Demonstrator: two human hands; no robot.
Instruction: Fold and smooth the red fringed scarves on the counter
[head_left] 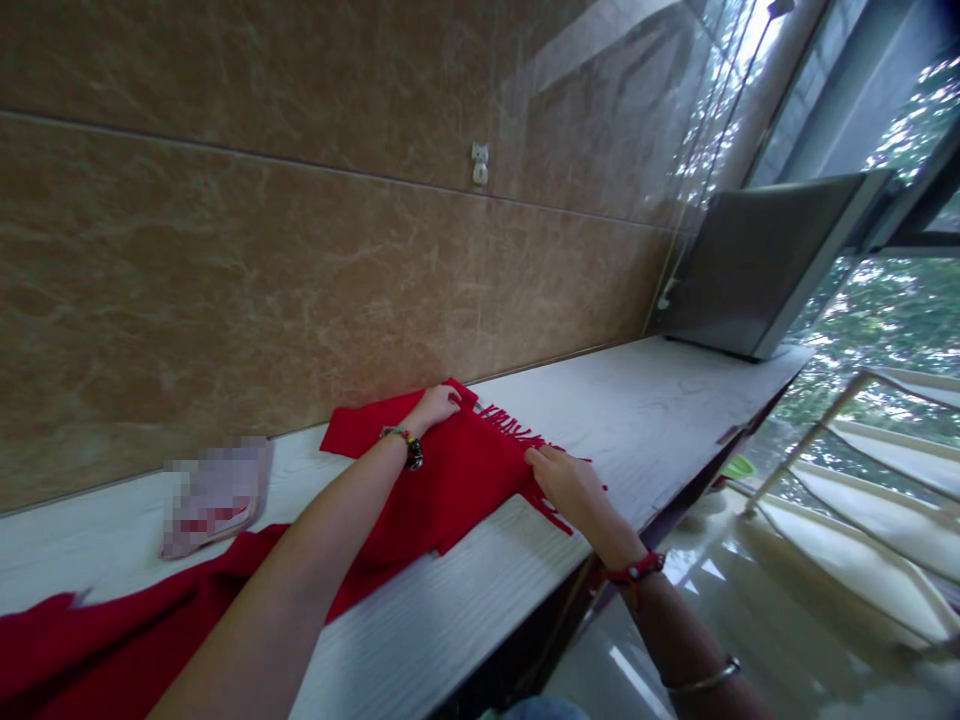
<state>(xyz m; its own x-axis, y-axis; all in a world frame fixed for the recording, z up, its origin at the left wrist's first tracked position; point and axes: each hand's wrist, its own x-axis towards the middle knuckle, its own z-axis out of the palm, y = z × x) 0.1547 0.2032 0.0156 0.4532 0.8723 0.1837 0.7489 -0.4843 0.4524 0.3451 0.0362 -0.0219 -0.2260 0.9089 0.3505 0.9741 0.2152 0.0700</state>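
Touching the fringed end of a red scarf, the fingers of the right hand are bent close together near the front edge of the white tabletop. Farther in, the fingers of the left hand curl narrowly over the scarf by the back edge, below the brown wall; whether either hand pinches cloth, I cannot tell.

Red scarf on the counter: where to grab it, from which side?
Probably pinch the scarf at its end, just inside the fringe, from the front of the counter: cloth spreads flat there, fringe splays loosely, and the wall stands behind.
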